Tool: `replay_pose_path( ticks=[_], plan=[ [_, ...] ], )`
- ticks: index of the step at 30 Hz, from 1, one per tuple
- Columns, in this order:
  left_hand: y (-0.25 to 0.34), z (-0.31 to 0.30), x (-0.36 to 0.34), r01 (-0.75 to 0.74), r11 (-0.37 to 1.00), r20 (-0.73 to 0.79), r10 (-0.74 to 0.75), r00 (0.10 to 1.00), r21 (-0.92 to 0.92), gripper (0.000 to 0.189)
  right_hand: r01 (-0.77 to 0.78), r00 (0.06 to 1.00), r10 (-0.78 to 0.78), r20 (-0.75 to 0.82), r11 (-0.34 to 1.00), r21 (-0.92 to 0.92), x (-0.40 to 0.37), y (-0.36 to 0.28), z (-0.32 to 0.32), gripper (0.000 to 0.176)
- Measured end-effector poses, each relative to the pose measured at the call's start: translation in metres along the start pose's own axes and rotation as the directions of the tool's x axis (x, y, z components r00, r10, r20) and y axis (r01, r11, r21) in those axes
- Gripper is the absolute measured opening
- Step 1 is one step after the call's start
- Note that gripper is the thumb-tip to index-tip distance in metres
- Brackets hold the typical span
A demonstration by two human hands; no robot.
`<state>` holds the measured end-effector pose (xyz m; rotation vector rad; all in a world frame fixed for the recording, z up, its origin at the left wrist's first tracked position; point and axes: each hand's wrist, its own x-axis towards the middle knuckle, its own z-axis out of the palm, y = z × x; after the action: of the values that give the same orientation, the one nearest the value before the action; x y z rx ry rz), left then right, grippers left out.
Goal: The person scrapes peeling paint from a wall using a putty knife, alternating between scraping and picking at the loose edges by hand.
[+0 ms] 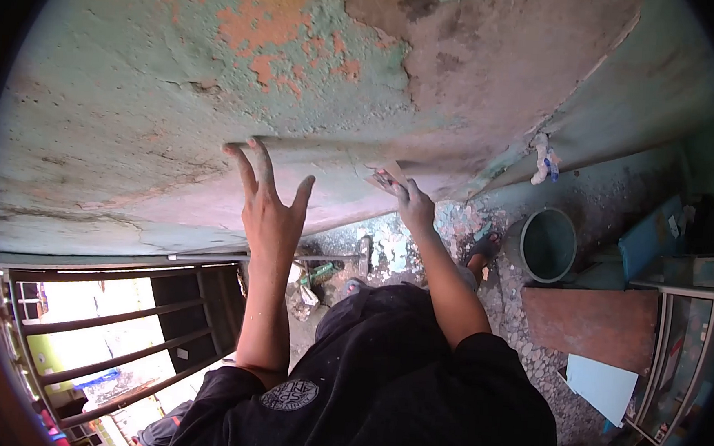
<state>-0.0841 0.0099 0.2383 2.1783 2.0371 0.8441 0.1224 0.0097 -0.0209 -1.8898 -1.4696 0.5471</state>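
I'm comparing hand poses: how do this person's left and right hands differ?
The left hand is spread open; the right hand is curled. The left hand holds nothing; the right hand holds a thin flat piece. Both are bare and raised before the peeling wall.

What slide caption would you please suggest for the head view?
Right hand holding a flat piece at a peeling wall; left hand spread.

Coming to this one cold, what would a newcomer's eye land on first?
Probably the peeling wall, with orange patches near the top of the view. Next come the left hand, spread open near the middle, and the right hand, holding a thin flat piece. A round bucket stands at right.
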Motion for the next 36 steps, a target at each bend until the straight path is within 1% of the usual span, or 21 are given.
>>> replay_pose_path(
  ticks=[2, 5, 7, 8, 10, 12, 14, 15, 16, 18, 19, 22, 24, 26, 27, 29, 30, 32, 33, 34, 36],
  plan=[
    [0.004, 0.002, -0.002, 0.024, 0.999, 0.022, -0.023, 0.999, -0.025, 0.097, 0.102, 0.991, -0.100, -0.092, 0.995, 0.018, 0.004, -0.017, 0.002, 0.043],
    [0.002, 0.004, 0.002, 0.001, 1.000, -0.028, -0.001, 1.000, 0.013, 0.098, 0.082, 0.993, -0.076, -0.088, 0.994, 0.067, 0.003, -0.023, 0.003, 0.044],
    [0.002, 0.001, 0.000, 0.028, 0.999, 0.016, -0.029, 0.999, 0.025, 0.098, 0.043, 0.998, -0.034, -0.055, 0.986, 0.162, 0.000, -0.023, 0.003, 0.043],
    [0.001, 0.000, -0.001, 0.026, 0.999, 0.009, -0.026, 1.000, 0.026, 0.098, 0.049, 0.997, -0.040, -0.060, 0.985, 0.165, -0.002, -0.025, 0.003, 0.043],
    [-0.005, 0.003, -0.001, -0.033, 0.999, -0.030, 0.033, 0.999, -0.009, 0.098, -0.044, 0.999, 0.039, 0.036, 0.986, 0.162, -0.001, -0.034, -0.001, 0.048],
    [-0.005, 0.003, 0.000, -0.020, 1.000, -0.022, 0.020, 1.000, 0.011, 0.098, -0.074, 0.997, 0.073, 0.019, 0.991, 0.110, -0.003, -0.031, 0.006, 0.044],
    [0.002, 0.000, 0.000, 0.015, 0.999, -0.011, -0.015, 1.000, 0.037, 0.098, -0.098, 0.993, 0.068, 0.096, 0.929, 0.358, -0.006, -0.030, 0.005, 0.040],
    [0.003, 0.000, 0.000, 0.029, 0.999, -0.010, -0.029, 1.000, 0.028, 0.098, -0.032, 0.999, 0.038, -0.001, 0.859, 0.511, -0.009, -0.028, 0.015, 0.037],
    [0.004, 0.001, 0.000, 0.019, 1.000, -0.022, -0.019, 1.000, 0.024, 0.098, -0.068, 0.998, 0.061, 0.029, 0.885, 0.461, -0.010, -0.022, 0.025, 0.037],
    [-0.001, 0.001, 0.000, 0.008, 1.000, -0.001, -0.008, 1.000, -0.012, 0.099, 0.014, 0.997, 0.025, -0.074, 0.878, 0.479, -0.011, -0.019, 0.043, 0.035],
    [-0.002, 0.000, 0.000, 0.010, 1.000, 0.007, -0.010, 1.000, -0.028, 0.098, -0.042, 0.998, 0.065, -0.025, 0.852, 0.522, -0.013, -0.030, 0.039, 0.036],
    [-0.003, -0.003, 0.000, 0.009, 1.000, 0.032, -0.009, 0.999, 0.001, 0.098, -0.101, 0.994, 0.113, 0.012, 0.828, 0.552, -0.019, -0.048, 0.026, 0.037],
    [-0.001, -0.002, -0.001, 0.023, 1.000, 0.037, -0.023, 0.999, 0.005, 0.098, -0.102, 0.991, 0.132, -0.021, 0.846, 0.523, -0.008, -0.060, 0.009, 0.036],
    [-0.001, 0.000, 0.000, -0.008, 1.000, -0.008, 0.008, 1.000, 0.006, 0.098, -0.122, 0.992, 0.117, 0.044, 0.822, 0.557, -0.001, -0.062, 0.006, 0.036],
    [-0.002, 0.000, -0.001, -0.015, 1.000, -0.015, 0.015, 1.000, 0.006, 0.098, -0.113, 0.993, 0.113, 0.035, 0.821, 0.560, -0.002, -0.063, 0.009, 0.036],
    [-0.004, 0.003, -0.001, 0.000, 1.000, -0.019, 0.000, 1.000, 0.002, 0.098, 0.019, 0.989, 0.080, -0.125, 0.768, 0.640, -0.004, -0.064, 0.019, 0.037],
    [-0.004, 0.002, 0.001, -0.001, 1.000, -0.021, 0.001, 1.000, 0.000, 0.098, 0.021, 0.989, 0.079, -0.128, 0.769, 0.639, 0.001, -0.070, 0.011, 0.037],
    [-0.001, -0.001, -0.001, 0.001, 1.000, 0.009, -0.001, 1.000, -0.002, 0.098, 0.146, 0.971, 0.020, -0.239, 0.740, 0.656, 0.011, -0.089, -0.020, 0.036],
    [0.003, -0.003, -0.001, 0.026, 1.000, 0.029, -0.026, 0.999, -0.008, 0.097, -0.011, 0.993, 0.088, -0.082, 0.741, 0.672, 0.014, -0.091, -0.033, 0.034],
    [0.003, -0.003, -0.001, 0.018, 1.000, 0.031, -0.017, 0.999, -0.016, 0.097, -0.007, 0.991, 0.093, -0.092, 0.744, 0.668, 0.014, -0.087, -0.035, 0.034],
    [0.001, -0.001, -0.001, 0.020, 1.000, 0.011, -0.020, 1.000, -0.017, 0.098, 0.049, 0.984, 0.052, -0.168, 0.835, 0.549, 0.015, -0.072, -0.031, 0.034]
  ],
)
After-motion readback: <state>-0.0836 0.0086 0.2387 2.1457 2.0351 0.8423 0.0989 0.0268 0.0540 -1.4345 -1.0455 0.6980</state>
